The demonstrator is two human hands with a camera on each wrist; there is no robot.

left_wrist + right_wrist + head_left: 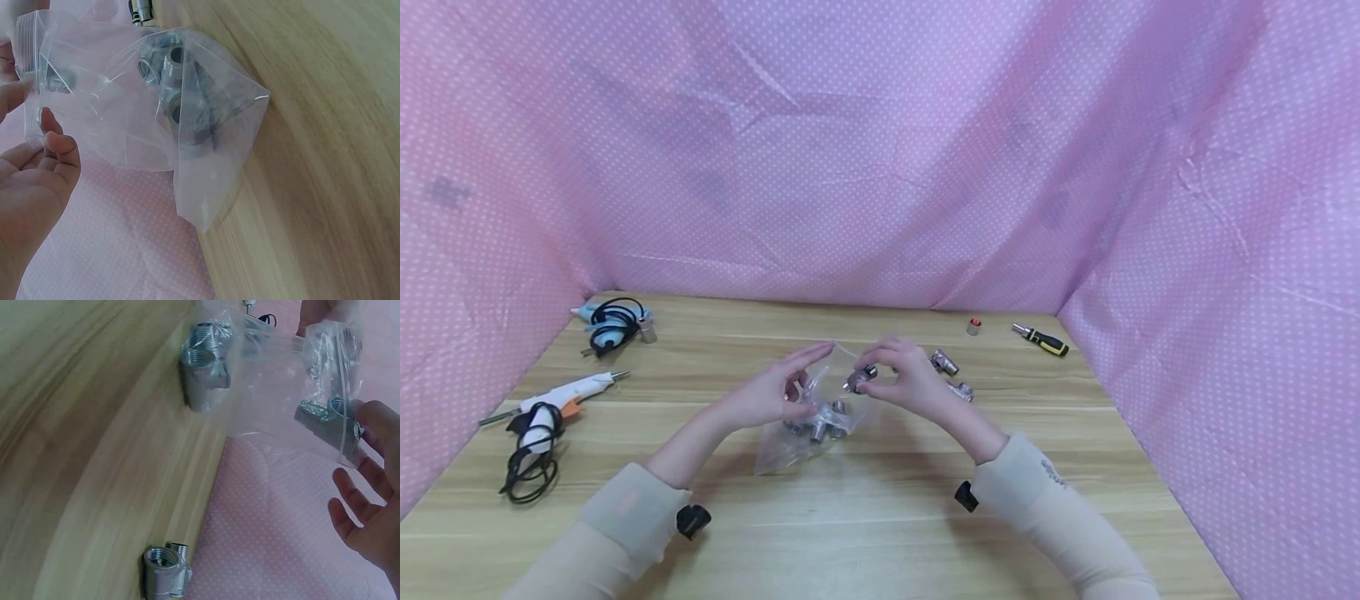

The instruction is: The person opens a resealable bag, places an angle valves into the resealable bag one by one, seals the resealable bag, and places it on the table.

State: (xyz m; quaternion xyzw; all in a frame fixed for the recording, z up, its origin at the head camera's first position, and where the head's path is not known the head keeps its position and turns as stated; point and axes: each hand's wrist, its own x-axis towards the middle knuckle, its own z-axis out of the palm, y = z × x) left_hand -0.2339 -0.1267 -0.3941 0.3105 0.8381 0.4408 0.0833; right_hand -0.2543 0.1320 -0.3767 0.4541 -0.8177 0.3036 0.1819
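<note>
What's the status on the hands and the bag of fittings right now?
Left hand holds the clear bag open. Right hand pinches a metal fitting at its mouth. Two more fittings loose on the table; nothing blocking.

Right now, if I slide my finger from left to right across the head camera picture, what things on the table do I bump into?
White hot glue gun with black cord → blue tool wrapped in black cable → clear plastic zip bag of metal pipe fittings → loose silver pipe fitting → small orange-topped silver cap → black and yellow screwdriver.
</note>
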